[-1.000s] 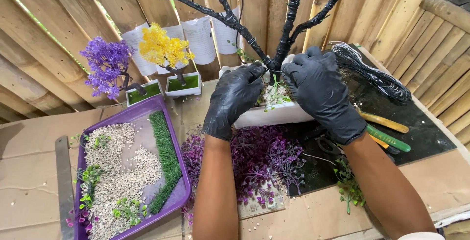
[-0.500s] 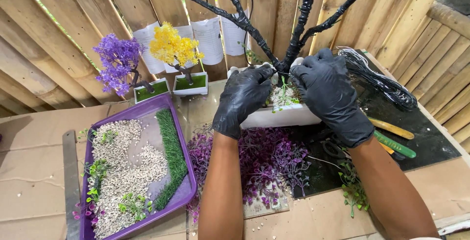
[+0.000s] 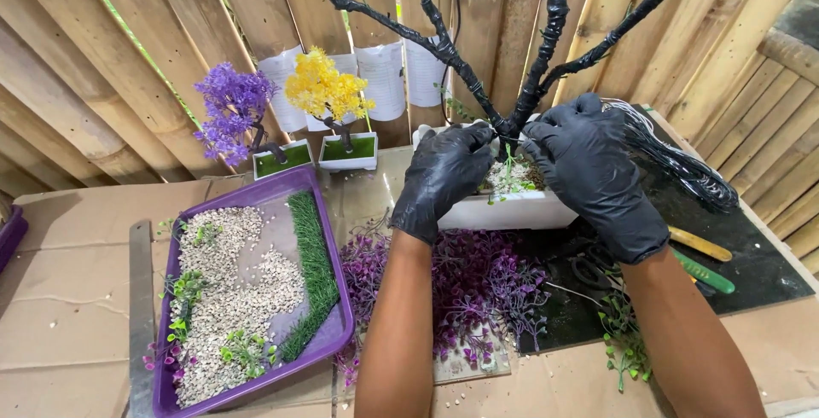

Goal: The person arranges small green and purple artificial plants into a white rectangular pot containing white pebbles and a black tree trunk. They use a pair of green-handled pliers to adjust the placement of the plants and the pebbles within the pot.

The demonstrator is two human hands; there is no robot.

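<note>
Bamboo fence behind, gloved hands (image 3: 512, 171) pinching upright black branched trunk (image 3: 546, 34)

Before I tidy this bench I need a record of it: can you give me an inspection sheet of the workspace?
Surface: cardboard sheets and a dark mat.
Job's things: white planter holding a bare black-wrapped tree.
Clutter: purple tray of gravel and turf, purple foliage pile, two small finished trees, purple and yellow, scissors, green and yellow tools.
Hands: left hand and right hand, black-gloved, both pinching at the trunk base.
Cables: wire bundle beside the right hand.
Surroundings: bamboo fence.
</note>
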